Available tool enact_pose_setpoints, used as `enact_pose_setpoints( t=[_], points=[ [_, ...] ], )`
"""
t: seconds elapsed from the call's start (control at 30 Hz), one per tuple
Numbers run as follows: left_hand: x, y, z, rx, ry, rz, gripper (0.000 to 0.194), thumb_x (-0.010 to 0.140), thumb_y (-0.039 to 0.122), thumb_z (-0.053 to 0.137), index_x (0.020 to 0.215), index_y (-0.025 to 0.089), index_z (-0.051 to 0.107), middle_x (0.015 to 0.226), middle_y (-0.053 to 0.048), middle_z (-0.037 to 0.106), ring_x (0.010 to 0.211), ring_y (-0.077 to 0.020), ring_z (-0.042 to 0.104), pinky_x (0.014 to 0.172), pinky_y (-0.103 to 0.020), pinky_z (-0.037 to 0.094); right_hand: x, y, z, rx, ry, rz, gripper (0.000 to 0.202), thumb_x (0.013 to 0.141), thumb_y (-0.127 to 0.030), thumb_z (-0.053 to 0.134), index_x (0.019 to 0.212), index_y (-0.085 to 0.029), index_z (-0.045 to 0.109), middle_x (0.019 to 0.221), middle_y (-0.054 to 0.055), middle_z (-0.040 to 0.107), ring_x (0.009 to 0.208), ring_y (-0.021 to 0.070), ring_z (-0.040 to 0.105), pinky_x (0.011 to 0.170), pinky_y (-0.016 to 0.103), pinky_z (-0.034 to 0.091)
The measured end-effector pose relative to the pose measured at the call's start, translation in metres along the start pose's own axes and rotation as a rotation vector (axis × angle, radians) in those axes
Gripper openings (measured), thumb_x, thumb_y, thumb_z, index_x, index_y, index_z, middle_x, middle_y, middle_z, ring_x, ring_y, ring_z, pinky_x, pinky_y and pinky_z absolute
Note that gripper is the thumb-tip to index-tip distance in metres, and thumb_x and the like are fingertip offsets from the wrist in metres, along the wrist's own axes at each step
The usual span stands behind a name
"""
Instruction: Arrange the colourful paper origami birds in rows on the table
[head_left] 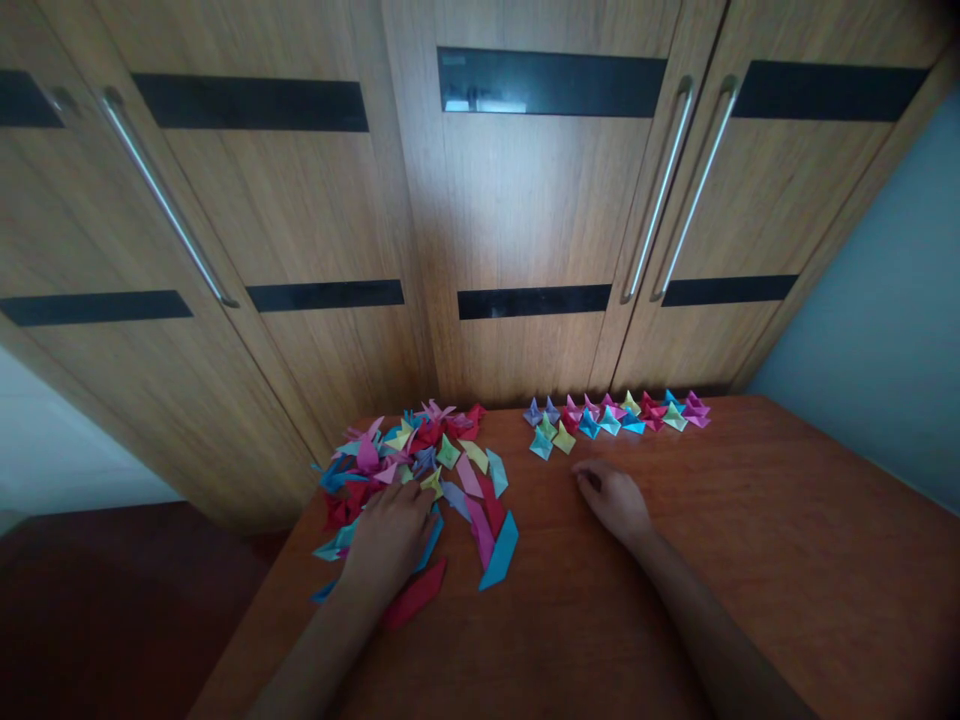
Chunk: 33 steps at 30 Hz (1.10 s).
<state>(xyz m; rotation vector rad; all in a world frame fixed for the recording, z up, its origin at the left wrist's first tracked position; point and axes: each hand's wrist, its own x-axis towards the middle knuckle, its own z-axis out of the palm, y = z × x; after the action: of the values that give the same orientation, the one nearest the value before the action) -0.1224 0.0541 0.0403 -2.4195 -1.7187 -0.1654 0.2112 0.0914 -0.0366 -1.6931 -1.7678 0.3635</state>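
Note:
My left hand (394, 530) lies over a heap of folded coloured paper pieces (367, 455). Its fingers curl down among them, and whatever they grip is hidden beneath. Just past the fingertips sits a small yellow origami piece (433, 484). Flat folded strips, such as a blue strip (500, 552), a magenta strip (480, 532) and a red strip (417, 594), spread to the right of the hand. My right hand (616, 503) rests on the table with fingers curled in and nothing visible in them. Beyond it stand rows of small pointed origami pieces (610, 419).
The brown wooden table (787, 520) reaches back to a wooden cupboard (525, 220) with long metal handles (660, 190). A pale blue wall (885, 330) borders the right side. The table's left edge drops to a dark floor (135, 600).

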Motion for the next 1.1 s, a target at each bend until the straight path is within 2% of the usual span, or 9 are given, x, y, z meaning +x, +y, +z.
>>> enact_pose_setpoints(
  t=[0.17,0.33,0.43,0.53,0.67,0.8,0.93,1.0,1.1],
  points=[
    [0.002,-0.001,0.002,0.071,-0.002,0.031,0.027,0.089,0.016,0.039,0.089,0.019,0.067,0.089,-0.01,0.064,0.088,-0.0266,0.059,0.079,-0.038,0.043,0.0,0.0,0.001,-0.02,-0.01,-0.031,0.024,0.081,-0.023,0.046,0.093,-0.025,0.067,0.099,0.001,0.069,0.089,0.0187,0.064,0.083,0.03,0.048],
    [0.003,-0.005,-0.006,0.048,0.106,-0.029,0.025,0.088,0.016,0.041,0.095,0.018,0.065,0.095,-0.011,0.064,0.093,-0.0278,0.058,0.08,-0.038,0.045,0.0,0.0,0.0,-0.012,-0.014,-0.021,0.023,0.081,-0.023,0.047,0.093,-0.025,0.067,0.099,0.001,0.069,0.09,0.0186,0.064,0.083,0.031,0.048],
    [0.008,-0.006,-0.011,-0.133,0.248,-0.054,0.025,0.089,0.018,0.042,0.099,0.017,0.065,0.101,-0.01,0.063,0.097,-0.0252,0.058,0.085,-0.036,0.045,0.001,0.0,-0.001,0.016,-0.011,-0.007,0.022,0.08,-0.024,0.048,0.092,-0.026,0.067,0.099,0.002,0.069,0.09,0.0193,0.063,0.083,0.032,0.047],
    [0.016,0.004,-0.015,-0.459,0.349,-0.061,0.021,0.088,0.02,0.045,0.096,0.018,0.065,0.098,-0.006,0.064,0.088,-0.019,0.06,0.08,-0.03,0.048,0.0,-0.006,-0.002,0.134,-0.01,-0.003,0.02,0.081,-0.029,0.05,0.089,-0.024,0.068,0.095,0.003,0.069,0.087,0.0198,0.062,0.082,0.033,0.047],
    [0.027,0.034,-0.016,-0.778,0.309,-0.02,0.018,0.085,0.019,0.048,0.091,0.02,0.065,0.091,-0.003,0.066,0.081,-0.0161,0.061,0.072,-0.027,0.049,-0.005,-0.031,-0.008,0.538,-0.135,-0.021,0.028,0.083,-0.043,0.051,0.093,-0.021,0.066,0.089,0.003,0.068,0.077,0.0164,0.061,0.07,0.028,0.049],
    [0.035,0.065,-0.01,-0.86,0.252,0.049,0.018,0.083,0.015,0.05,0.089,0.02,0.066,0.088,-0.003,0.066,0.08,-0.0155,0.06,0.074,-0.027,0.048,-0.014,-0.058,-0.012,0.808,-0.288,0.005,0.034,0.08,-0.048,0.058,0.099,-0.021,0.065,0.086,0.002,0.067,0.069,0.0123,0.057,0.06,0.023,0.045],
    [0.04,0.084,-0.001,-0.881,0.21,0.085,0.02,0.082,0.013,0.051,0.09,0.02,0.067,0.085,-0.003,0.065,0.076,-0.0142,0.06,0.072,-0.026,0.047,-0.016,-0.064,-0.008,0.874,-0.279,0.006,0.029,0.073,-0.044,0.068,0.09,-0.021,0.067,0.083,0.0,0.065,0.071,0.0117,0.056,0.063,0.023,0.044],
    [0.042,0.088,0.005,-0.918,0.194,0.091,0.02,0.081,0.013,0.053,0.092,0.02,0.067,0.084,-0.002,0.065,0.075,-0.0136,0.06,0.072,-0.026,0.048,-0.014,-0.062,-0.005,0.889,-0.249,0.018,0.026,0.07,-0.042,0.07,0.082,-0.02,0.067,0.08,0.0,0.065,0.07,0.0116,0.056,0.064,0.023,0.044],
    [0.043,0.09,0.012,-0.999,0.14,0.086,0.018,0.079,0.012,0.055,0.091,0.02,0.066,0.086,-0.002,0.066,0.073,-0.013,0.06,0.072,-0.025,0.049,-0.011,-0.059,-0.006,0.885,-0.188,0.067,0.027,0.067,-0.043,0.072,0.079,-0.02,0.066,0.067,-0.002,0.06,0.06,0.0101,0.051,0.056,0.022,0.042]
  ],
)
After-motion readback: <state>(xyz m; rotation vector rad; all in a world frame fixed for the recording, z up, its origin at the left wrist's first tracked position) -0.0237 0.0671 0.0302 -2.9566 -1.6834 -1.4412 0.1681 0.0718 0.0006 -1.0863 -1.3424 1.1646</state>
